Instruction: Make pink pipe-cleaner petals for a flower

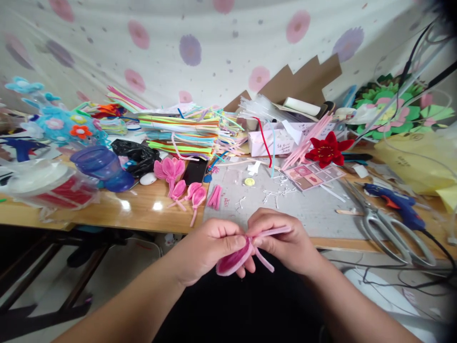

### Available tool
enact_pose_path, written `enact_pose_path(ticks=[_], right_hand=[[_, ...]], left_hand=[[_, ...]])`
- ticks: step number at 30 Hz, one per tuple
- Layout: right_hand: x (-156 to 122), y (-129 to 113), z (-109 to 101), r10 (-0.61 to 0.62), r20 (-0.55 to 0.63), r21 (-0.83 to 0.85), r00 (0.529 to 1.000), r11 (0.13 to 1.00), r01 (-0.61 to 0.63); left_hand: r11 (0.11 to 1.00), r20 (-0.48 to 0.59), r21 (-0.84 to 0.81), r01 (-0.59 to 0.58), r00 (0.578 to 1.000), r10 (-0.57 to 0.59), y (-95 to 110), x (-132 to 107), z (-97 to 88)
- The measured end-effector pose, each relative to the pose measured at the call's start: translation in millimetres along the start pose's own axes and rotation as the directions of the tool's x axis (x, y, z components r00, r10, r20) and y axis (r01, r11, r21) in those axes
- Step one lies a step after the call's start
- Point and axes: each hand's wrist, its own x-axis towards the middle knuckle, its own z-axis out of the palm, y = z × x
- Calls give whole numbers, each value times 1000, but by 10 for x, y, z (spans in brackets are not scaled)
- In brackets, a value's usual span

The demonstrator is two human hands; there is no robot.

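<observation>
My left hand (pixel 210 247) is closed round a looped pink pipe-cleaner petal (pixel 232 259) just below the table's front edge. My right hand (pixel 282 238) pinches the light pink pipe-cleaner stem (pixel 273 232) where it meets the petal, and loose ends stick out to the right and downward. Several finished pink petals (pixel 178 183) lie on the wooden table (pixel 143 209) above my left hand. A small bundle of short pink pieces (pixel 215 196) lies on the grey cutting mat (pixel 314 209).
A tall stack of coloured pipe cleaners (pixel 185 131) lies at the back. Large scissors (pixel 385 224) and a blue glue gun (pixel 396 202) lie at the right, with cables below. A red flower (pixel 326 148), a purple container (pixel 102 164) and a black bag (pixel 137 153) stand around.
</observation>
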Motion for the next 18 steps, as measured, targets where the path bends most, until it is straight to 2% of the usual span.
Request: enact_pose_path(ticks=[3,8,12,14,16,18], right_hand=[[13,-28,-38,-3,74,-2,997,1000,3],[30,-6,-51,18,17,76,1000,997,-19],[33,-30,-89,39,89,-17,995,999,-37],[21,-50,-112,10,97,-101,995,995,-1],[-9,-54,-126,-53,42,-184,998,981,60],[-56,-32,-128,-136,-64,-262,989,958,115]], left_hand=[[999,25,13,41,999,-42,13,14,-12],[999,-12,-22,38,999,-39,28,60,6],[998,-55,9,61,997,-60,48,91,22],[998,-50,20,53,997,-52,62,97,2],[1000,-29,8,-2,1000,3,69,91,-44],[997,-49,-30,-77,996,76,59,71,-103]])
